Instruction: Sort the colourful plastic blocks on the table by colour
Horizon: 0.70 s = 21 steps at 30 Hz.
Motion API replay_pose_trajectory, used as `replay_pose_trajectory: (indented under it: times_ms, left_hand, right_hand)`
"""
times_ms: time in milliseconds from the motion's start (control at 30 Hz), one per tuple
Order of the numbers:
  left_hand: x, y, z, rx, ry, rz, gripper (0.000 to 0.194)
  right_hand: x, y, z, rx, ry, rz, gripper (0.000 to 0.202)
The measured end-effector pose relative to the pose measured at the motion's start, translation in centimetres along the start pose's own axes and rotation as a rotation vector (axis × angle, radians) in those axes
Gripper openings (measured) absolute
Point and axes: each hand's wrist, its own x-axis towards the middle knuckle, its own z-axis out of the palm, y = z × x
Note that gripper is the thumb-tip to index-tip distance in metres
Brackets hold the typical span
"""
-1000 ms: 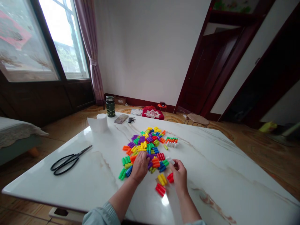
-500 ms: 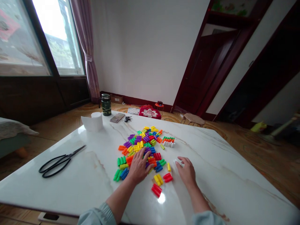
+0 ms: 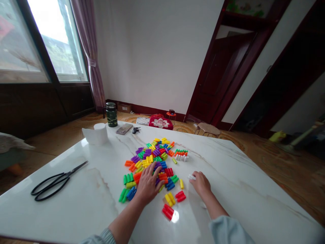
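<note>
A pile of coloured, bullet-shaped plastic pieces (image 3: 148,161) spreads over the middle of the table, many side by side in twos and threes. My left hand (image 3: 148,181) lies over the near part of this pile, fingers spread, touching orange and purple pieces. To the right, my right hand (image 3: 201,184) pinches a white plastic piece (image 3: 191,177) just above or on the tabletop; the fingers partly hide it. Between the hands lie a single yellow piece (image 3: 181,184), a yellow group (image 3: 170,199) and red pieces (image 3: 168,212). Farther back stands a row of white pieces (image 3: 181,158) beside orange and green ones.
Black-handled scissors (image 3: 54,183) lie at the left of the marble-patterned table (image 3: 241,189). Behind them stand a white paper roll (image 3: 98,135) and a camouflage flask (image 3: 111,115). A phone (image 3: 124,128) and keys (image 3: 136,130) rest near the far edge.
My right hand has closed its fingers more around the white piece. The left hand stays on the pile. The whole view has shifted slightly.
</note>
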Motion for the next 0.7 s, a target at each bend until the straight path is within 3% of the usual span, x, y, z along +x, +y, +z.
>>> replay_pose_trajectory:
  times_ms: [267,400,567,700]
  left_hand:
    - [0.2,0.1,-0.3,0.003,-0.014,-0.008,0.052]
    - [0.2,0.1,-0.4,0.013,-0.020,-0.003,0.053]
    - [0.2,0.2,-0.3,0.016,-0.026,-0.002,0.053]
    - [0.2,0.2,-0.3,0.019,-0.014,0.003,0.054]
  right_hand:
    - [1.5,0.6,-1.3,-0.063,0.003,-0.222,0.015]
    - [3.4,1.5,-1.4,0.039,0.032,-0.289,0.017]
    - [7.6,2.9,-0.8,0.435,0.210,-0.129,0.025]
    - [10.8,3.3,0.7,0.527,0.265,0.049,0.027]
